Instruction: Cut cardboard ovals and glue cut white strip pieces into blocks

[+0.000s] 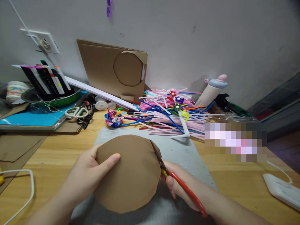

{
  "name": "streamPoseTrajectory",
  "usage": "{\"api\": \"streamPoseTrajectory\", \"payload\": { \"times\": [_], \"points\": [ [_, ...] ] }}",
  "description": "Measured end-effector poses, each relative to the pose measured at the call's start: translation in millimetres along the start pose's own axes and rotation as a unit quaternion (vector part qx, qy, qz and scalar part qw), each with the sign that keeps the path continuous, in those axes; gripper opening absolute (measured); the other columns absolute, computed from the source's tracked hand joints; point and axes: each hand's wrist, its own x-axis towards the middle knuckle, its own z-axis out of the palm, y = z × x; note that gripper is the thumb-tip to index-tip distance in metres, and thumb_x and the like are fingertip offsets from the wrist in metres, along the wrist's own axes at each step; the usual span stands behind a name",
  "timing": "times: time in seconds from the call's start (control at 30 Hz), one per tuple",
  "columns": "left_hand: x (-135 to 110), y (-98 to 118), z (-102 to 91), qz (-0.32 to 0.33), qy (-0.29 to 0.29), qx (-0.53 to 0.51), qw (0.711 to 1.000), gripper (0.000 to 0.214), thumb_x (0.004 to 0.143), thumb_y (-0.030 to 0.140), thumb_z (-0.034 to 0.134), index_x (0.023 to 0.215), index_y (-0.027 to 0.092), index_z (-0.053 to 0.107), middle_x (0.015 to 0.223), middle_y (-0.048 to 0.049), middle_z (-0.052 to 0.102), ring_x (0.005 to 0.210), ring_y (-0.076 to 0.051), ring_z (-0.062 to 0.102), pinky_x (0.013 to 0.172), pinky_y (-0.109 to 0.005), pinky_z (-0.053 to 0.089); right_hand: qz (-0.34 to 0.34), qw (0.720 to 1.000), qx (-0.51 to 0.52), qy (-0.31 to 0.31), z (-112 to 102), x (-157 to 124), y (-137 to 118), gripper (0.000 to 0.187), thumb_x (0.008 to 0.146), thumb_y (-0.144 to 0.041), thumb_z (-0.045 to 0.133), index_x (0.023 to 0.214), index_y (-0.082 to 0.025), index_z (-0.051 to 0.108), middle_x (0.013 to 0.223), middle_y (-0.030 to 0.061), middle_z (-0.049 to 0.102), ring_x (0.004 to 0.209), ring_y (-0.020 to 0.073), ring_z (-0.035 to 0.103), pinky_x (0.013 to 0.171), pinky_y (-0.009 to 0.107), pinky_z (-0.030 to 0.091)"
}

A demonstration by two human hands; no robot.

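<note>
A roughly round brown cardboard disc (128, 178) is held up over a grey cutting mat (185, 150). My left hand (93, 165) grips its left side, thumb on top and the other fingers hidden underneath. Red-handled scissors (185, 187) are in my right hand (175, 181), their blades at the disc's upper right edge. A narrow sliver of cardboard stands out beyond the blades there. The disc's outline is slightly angular along the right and bottom.
Behind the mat lies a pile of coloured pipe cleaners (161, 118) with a pipe-cleaner flower stem (182, 122). Cardboard sheets (98, 65) lean on the wall. White-handled scissors (76, 113) and a bowl of markers (47, 81) are at left, a white power strip (281, 190) at right.
</note>
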Motion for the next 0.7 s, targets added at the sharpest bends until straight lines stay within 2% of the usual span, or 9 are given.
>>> {"api": "streamPoseTrajectory", "payload": {
  "times": [0.2,0.4,0.53,0.63,0.7],
  "points": [
    [2.7,-0.5,-1.5,-0.009,0.008,-0.005,1.0,0.049,0.063,0.046,0.077,0.103,0.021,0.067,0.098,-0.0083,0.075,0.082,-0.028,0.071,0.06,-0.028,0.059,0.037,0.999,0.033,0.01,2.0,0.8,2.5,0.054,0.084,-0.072,0.036,0.08,-0.019,0.049,0.063,-0.0051,0.032,0.05,0.0082,0.03,0.043,0.018,0.033],
    [4.4,2.0,-3.5,-0.019,-0.011,-0.005,1.0,0.042,0.065,0.045,0.076,0.1,0.023,0.067,0.095,-0.0052,0.075,0.082,-0.026,0.071,0.06,-0.026,0.059,0.071,0.997,0.022,0.011,-1.9,0.7,1.4,0.056,0.081,-0.073,0.039,0.076,-0.018,0.05,0.054,-0.0063,0.035,0.041,0.0062,0.03,0.037,0.019,0.025],
    [7.5,1.2,-5.6,-0.026,-0.021,-0.003,0.999,0.045,0.067,0.044,0.075,0.105,0.024,0.065,0.095,-0.0047,0.075,0.081,-0.025,0.07,0.061,-0.026,0.058,0.094,0.995,0.024,0.018,-0.5,3.2,0.8,0.058,0.079,-0.076,0.038,0.069,-0.019,0.046,0.045,-0.0079,0.034,0.034,0.0056,0.03,0.031,0.018,0.019],
    [12.4,0.8,-6.4,-0.034,-0.03,0.01,0.999,0.044,0.069,0.046,0.072,0.105,0.022,0.063,0.095,-0.0064,0.073,0.083,-0.026,0.069,0.062,-0.027,0.057,0.11,0.993,0.021,0.03,2.2,4.3,1.8,0.06,0.075,-0.079,0.04,0.066,-0.02,0.043,0.046,-0.0079,0.035,0.032,0.0049,0.031,0.028,0.017,0.019],
    [12.9,4.4,-4.0,-0.016,-0.02,0.031,0.999,0.043,0.072,0.048,0.068,0.106,0.022,0.06,0.099,-0.0073,0.071,0.086,-0.026,0.067,0.066,-0.03,0.057,0.12,0.992,0.021,0.043,3.4,4.5,3.8,0.062,0.072,-0.081,0.04,0.067,-0.019,0.044,0.047,-0.0083,0.035,0.032,0.0044,0.03,0.027,0.016,0.023]
  ]
}}
